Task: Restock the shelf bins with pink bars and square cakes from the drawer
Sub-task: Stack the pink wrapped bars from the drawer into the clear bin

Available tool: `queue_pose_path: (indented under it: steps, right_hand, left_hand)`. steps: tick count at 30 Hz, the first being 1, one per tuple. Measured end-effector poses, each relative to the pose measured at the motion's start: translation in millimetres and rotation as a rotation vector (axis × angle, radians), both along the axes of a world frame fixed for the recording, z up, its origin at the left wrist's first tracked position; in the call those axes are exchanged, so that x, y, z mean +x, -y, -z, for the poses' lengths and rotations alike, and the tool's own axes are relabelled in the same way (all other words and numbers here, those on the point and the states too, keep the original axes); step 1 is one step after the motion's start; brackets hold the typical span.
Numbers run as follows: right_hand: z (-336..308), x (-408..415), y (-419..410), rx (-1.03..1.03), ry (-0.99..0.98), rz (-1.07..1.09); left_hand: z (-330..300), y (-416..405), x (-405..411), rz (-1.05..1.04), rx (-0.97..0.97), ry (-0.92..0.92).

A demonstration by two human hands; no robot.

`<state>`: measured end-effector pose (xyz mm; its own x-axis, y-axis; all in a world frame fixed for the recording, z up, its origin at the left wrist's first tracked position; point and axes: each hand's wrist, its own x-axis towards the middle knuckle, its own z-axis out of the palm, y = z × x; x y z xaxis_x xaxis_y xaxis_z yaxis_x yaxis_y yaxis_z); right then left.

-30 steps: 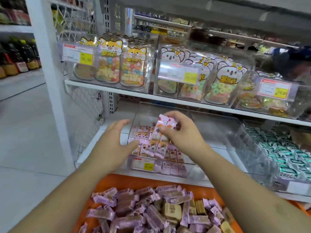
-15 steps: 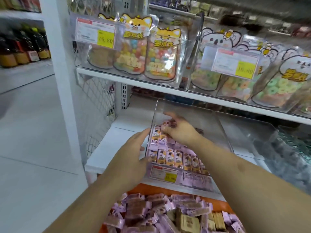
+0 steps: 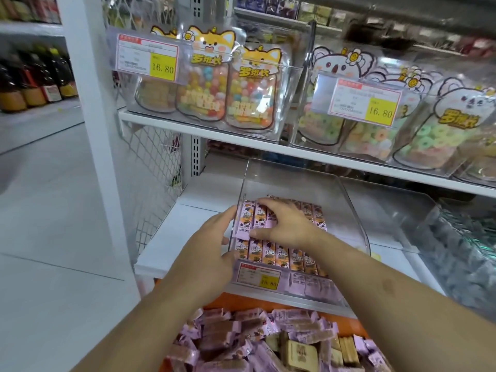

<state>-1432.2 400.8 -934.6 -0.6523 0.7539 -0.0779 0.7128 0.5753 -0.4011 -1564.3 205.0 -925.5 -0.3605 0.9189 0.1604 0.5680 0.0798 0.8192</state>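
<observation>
Pressing flat on the back row of pink bars inside the clear bin: right hand, fingers spread, gripping nothing. Bars lying long axis front to back, directly under that palm. Steadying the bin's left wall: left hand, fingers open. More stock waiting below in the drawer.

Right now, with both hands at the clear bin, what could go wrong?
1. The right hand lies flat on the upper row of pink bars; pressing could shove the neat rows askew.
2. The left hand rests against the clear bin wall; a push might slide it sideways on the shelf.
3. The drawer below is piled loose, so bars may spill.
</observation>
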Motion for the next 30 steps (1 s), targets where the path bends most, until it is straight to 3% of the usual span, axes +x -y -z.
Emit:
queue_pose_path:
  steps: [6,22,30]
  right_hand:
    - [6,-9,2,0.184,0.051,-0.023]
    - [20,-25,-15,0.239,0.001,0.063]
    - [16,-30,-16,0.271,0.073,0.063]
  left_hand:
    - [0,0,0,-0.007,-0.005,0.007]
    - [-2,2,2,-0.012,-0.008,-0.008]
    - [-1,2,1,-0.009,-0.011,-0.001]
